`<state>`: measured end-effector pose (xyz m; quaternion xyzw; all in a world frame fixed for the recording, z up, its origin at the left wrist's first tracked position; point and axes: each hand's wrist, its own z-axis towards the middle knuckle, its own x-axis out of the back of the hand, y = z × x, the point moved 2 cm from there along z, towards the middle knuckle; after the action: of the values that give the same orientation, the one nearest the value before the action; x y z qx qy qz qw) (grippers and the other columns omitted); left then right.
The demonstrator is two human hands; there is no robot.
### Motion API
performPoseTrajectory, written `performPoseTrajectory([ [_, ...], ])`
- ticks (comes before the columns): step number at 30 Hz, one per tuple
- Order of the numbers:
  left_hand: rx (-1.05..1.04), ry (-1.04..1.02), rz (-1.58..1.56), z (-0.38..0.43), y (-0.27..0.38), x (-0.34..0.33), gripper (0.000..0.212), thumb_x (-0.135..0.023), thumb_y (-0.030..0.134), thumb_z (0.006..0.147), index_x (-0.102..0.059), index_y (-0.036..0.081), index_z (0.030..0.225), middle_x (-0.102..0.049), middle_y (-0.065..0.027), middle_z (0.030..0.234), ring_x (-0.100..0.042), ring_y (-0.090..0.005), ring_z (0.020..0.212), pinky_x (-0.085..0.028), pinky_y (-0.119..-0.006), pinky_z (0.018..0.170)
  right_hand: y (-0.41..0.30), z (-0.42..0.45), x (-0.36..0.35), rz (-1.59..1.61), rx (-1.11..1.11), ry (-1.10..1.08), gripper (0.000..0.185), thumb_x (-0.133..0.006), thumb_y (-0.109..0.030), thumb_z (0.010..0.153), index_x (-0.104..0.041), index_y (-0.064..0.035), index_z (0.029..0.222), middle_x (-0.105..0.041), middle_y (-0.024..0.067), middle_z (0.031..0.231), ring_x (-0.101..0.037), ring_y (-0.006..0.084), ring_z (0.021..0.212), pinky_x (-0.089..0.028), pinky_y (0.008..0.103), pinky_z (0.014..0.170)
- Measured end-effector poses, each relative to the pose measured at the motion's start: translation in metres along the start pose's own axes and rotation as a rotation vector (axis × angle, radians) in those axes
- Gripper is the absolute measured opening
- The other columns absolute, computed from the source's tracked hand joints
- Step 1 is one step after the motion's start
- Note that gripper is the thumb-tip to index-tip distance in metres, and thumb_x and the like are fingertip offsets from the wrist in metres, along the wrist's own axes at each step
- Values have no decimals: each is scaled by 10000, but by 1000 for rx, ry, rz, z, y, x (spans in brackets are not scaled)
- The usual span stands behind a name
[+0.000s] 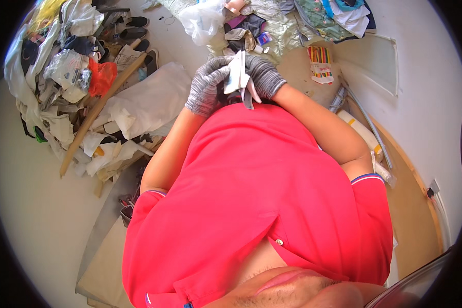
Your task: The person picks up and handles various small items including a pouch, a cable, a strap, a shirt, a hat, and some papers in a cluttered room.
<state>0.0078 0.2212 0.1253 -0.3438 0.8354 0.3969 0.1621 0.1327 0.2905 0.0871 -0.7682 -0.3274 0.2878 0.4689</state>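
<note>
Both hands wear grey knitted gloves and meet just beyond the red shirt, near the top centre. My left hand [210,84] has its fingers closed on a white, flat, folded item [236,73], perhaps paper or plastic. Against the other side of this item rests my right hand [263,75], its fingers mostly hidden behind it. Pale pink and grey strips [249,96] hang from the item's lower end towards the shirt. What the item is exactly cannot be told.
At left, a heap of clothes, plastic bags, a red bag [101,77] and shoes lies beside a long wooden pole [100,111]. Ahead is a pale quilt [285,34] with garments on it. A striped packet [320,65] lies on the floor; a wooden board [412,215] stands at right.
</note>
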Motion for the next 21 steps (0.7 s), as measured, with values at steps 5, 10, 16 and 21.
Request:
performPoseTrajectory([
  [5,-8,-14,-42,-6,11,-15,300,-558,167,828,-541,-27,1056,-598,-120,956,-579,-188,856,-481,-312,770,-58,-13,9,-801,-73,204,354,-429,-344,867,-596,-33,887,-610,176,851,-586,332,756,-460,405,692],
  [10,-88,-359,-197,-3,8,-8,772,-474,586,805,-373,-22,1270,-494,-146,1195,-502,-220,1069,-416,-328,907,-64,-13,5,-976,254,271,225,-421,-208,864,-575,-45,881,-603,151,793,-583,304,685,-459,412,621],
  [16,-246,-235,572,-14,21,-20,942,-713,412,668,-228,-4,1360,-372,-123,1334,-355,-193,1222,-284,-309,1006,-58,-15,13,-1163,548,291,178,-521,-171,820,-621,-38,884,-601,135,798,-586,299,701,-470,383,596],
  [21,-152,-208,329,-12,20,-13,721,-694,162,706,-346,24,1321,-434,-103,1291,-396,-171,1171,-303,-276,982,-63,-18,17,-311,62,228,293,-451,-280,890,-595,-25,874,-607,140,776,-585,280,704,-471,355,622],
])
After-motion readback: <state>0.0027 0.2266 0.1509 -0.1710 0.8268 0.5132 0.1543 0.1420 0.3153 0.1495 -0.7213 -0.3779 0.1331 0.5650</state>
